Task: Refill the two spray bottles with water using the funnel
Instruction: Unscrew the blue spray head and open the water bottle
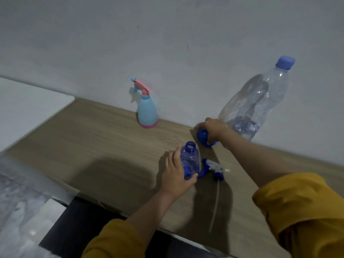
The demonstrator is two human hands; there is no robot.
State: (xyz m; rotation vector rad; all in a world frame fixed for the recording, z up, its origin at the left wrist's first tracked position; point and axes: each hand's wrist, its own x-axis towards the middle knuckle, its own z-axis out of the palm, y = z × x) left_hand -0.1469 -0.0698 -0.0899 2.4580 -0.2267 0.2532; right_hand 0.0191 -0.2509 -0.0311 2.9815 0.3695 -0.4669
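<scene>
A small clear blue spray bottle (pixel 190 158) stands uncapped near the middle of the wooden table (pixel 104 142). My left hand (pixel 176 175) grips its lower body. Its blue and white trigger head (pixel 214 167) lies just to the right, with the dip tube trailing toward the front edge. My right hand (pixel 214 128) grips the blue funnel (pixel 203 136) on the table behind the bottle. A light blue spray bottle with a pink trigger (pixel 147 108) stands capped against the wall. A large clear water bottle (pixel 256 101) with a blue cap stands at the right, with a little water at the bottom.
A white wall (pixel 167 43) runs right behind the table. A white surface (pixel 28 108) adjoins the table on the left. Below the front edge lie a dark gap (pixel 74 224) and a marbled floor (pixel 16 202).
</scene>
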